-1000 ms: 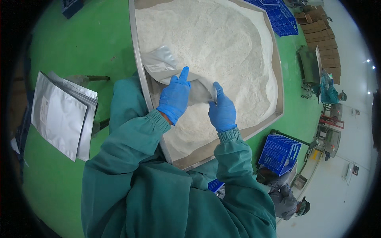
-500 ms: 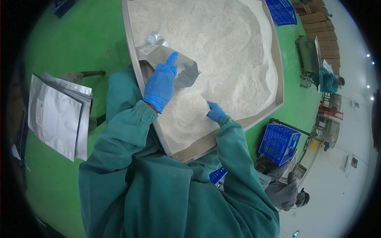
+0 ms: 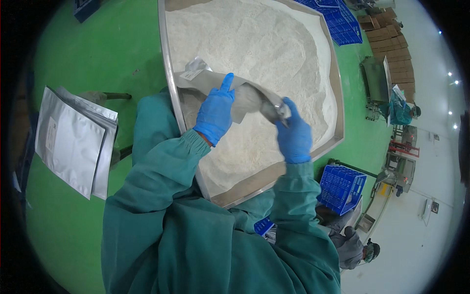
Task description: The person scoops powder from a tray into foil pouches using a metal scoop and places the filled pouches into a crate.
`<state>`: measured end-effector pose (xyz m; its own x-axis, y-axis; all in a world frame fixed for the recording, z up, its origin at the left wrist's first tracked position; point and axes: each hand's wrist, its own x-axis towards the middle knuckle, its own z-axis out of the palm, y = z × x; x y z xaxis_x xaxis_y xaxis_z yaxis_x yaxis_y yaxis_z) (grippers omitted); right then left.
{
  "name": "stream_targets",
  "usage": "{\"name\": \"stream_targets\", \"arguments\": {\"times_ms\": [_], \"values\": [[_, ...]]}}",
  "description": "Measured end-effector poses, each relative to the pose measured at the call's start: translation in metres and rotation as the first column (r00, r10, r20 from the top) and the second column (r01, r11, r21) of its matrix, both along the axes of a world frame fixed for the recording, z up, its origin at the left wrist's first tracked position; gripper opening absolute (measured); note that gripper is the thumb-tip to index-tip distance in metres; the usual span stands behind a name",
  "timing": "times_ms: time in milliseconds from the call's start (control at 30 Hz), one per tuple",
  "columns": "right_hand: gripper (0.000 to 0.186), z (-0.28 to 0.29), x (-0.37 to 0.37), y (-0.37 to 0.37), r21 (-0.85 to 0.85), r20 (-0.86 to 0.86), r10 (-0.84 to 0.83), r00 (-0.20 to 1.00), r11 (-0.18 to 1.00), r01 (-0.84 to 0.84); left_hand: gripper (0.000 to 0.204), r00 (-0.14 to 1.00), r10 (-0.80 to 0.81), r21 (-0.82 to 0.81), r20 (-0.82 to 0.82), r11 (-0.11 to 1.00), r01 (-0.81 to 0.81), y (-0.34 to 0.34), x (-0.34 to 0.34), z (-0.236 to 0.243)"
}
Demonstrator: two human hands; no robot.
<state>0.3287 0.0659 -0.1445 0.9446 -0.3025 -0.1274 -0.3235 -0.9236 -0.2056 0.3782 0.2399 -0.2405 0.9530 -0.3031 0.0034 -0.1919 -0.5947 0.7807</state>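
Note:
A silver foil pouch (image 3: 196, 82) with a pale label lies across the near left part of a metal tray (image 3: 337, 112) heaped with off-white powder (image 3: 245, 39). My left hand (image 3: 215, 110), in a blue glove, is closed on the pouch's near side, its index finger stretched out along it. Over the powder, my gloved right hand (image 3: 295, 132) grips the pouch's crumpled right end. Motion blurs that hand, and its fingertips are partly hidden behind the foil. Pale powder shows at the folded middle of the pouch.
Several flat silver pouches (image 3: 71, 139) are stacked left of the tray. Blue crates stand at the right (image 3: 341, 188) and far right (image 3: 342, 22). A person in grey (image 3: 347, 245) is at the lower right; another in green (image 3: 401, 110) works farther off, near stacked cardboard (image 3: 391, 46).
My right hand has come up out of the powder and moved to the pouch's right end, which now stretches farther right. My left hand and the pouch have shifted slightly right.

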Motion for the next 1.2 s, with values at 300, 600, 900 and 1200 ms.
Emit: {"name": "stream_targets", "arguments": {"times_ms": [300, 600, 900, 1200], "values": [[0.046, -0.166, -0.037, -0.093, -0.03, -0.653, 0.208, 0.728, 0.954, -0.3, 0.064, 1.0, 0.012, -0.022, -0.002, 1.0, -0.012, 0.02, 0.003, -0.015], [0.054, -0.14, -0.068, -0.12, 0.693, -0.482, 0.236, 0.844, 0.692, 0.203, 0.061, 0.993, -0.116, -0.117, 0.034, 0.986, 0.119, 0.032, -0.007, -0.024], [0.057, -0.003, -0.002, 0.008, 0.007, 0.03, 0.144, 0.989, 0.989, -0.144, 0.062, 0.987, 0.059, -0.244, 0.15, 0.97, -0.021, -0.002, -0.019, -0.015], [0.05, 0.044, -0.043, -0.064, -0.381, 0.044, 0.183, 0.982, 0.912, -0.152, 0.058, 0.986, 0.018, -0.305, -0.165, 0.95, -0.068, 0.002, 0.024, 0.03]]}}
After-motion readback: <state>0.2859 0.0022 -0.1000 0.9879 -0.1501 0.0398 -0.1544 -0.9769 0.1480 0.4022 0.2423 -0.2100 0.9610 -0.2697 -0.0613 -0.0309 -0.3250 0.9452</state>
